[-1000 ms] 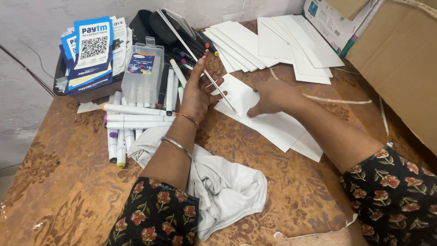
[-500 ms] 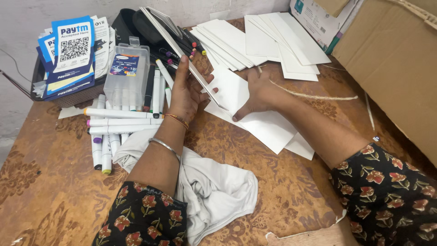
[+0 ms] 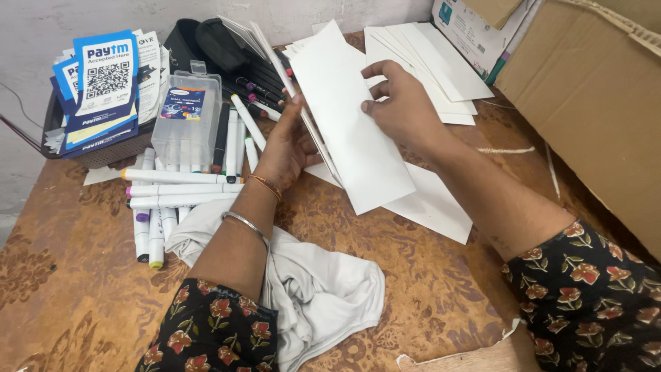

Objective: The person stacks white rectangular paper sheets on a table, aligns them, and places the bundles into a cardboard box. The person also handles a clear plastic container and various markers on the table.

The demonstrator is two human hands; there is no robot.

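Observation:
My left hand [image 3: 288,145] holds a thin stack of long white paper strips [image 3: 275,58] upright on edge above the table. With its fingers on the upper right edge, my right hand [image 3: 406,103] grips a single white strip [image 3: 348,120], lifted and tilted against that stack. Flat on the brown patterned table [image 3: 76,296], just under the lifted strip, rest more white strips [image 3: 434,203]. Behind my right hand, further white strips [image 3: 427,58] are fanned out.
White marker pens [image 3: 179,189] lie to the left beside a clear plastic marker box [image 3: 186,120]. A dark tray of blue cards [image 3: 96,89] stands far left. A white cloth [image 3: 310,289] lies under my left forearm. Cardboard boxes [image 3: 592,103] rise on the right.
My right hand picked a white strip up off the table and raised it against the stack in my left hand. The view shifted slightly.

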